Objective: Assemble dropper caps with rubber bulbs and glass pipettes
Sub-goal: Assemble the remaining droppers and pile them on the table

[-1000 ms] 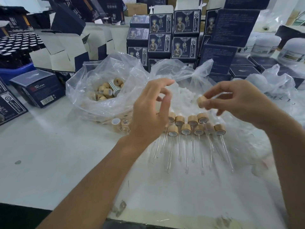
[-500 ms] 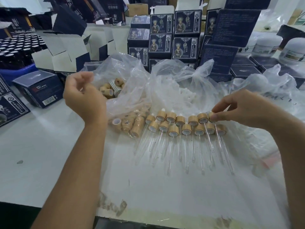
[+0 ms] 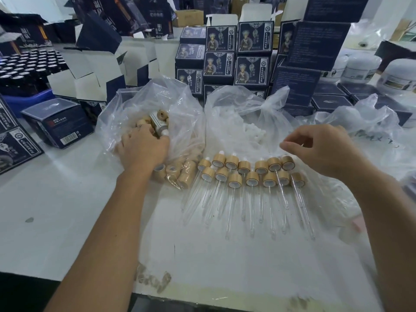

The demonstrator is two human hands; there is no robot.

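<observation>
On the white worktop (image 3: pixel 56 199), two rows of assembled droppers (image 3: pixel 252 174) lie mid-surface, glass pipettes pointing toward the near edge. Above their right end the right hand (image 3: pixel 324 149) hovers with fingers curled, holding nothing visible. The left hand (image 3: pixel 141 147) reaches into the clear bag of wooden caps (image 3: pixel 157 118); whether it grips one cannot be told. Just right, a bag of white rubber bulbs (image 3: pixel 247 129). Along the far edge stand navy cartons (image 3: pixel 252 52); their print is unreadable.

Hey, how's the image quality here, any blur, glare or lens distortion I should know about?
Head view: wide-angle lens bows the stacked boxes at the edges; soft, even light, faint shadows; mild glare on the plastic bags; glass pipettes nearly vanish against the white table.
</observation>
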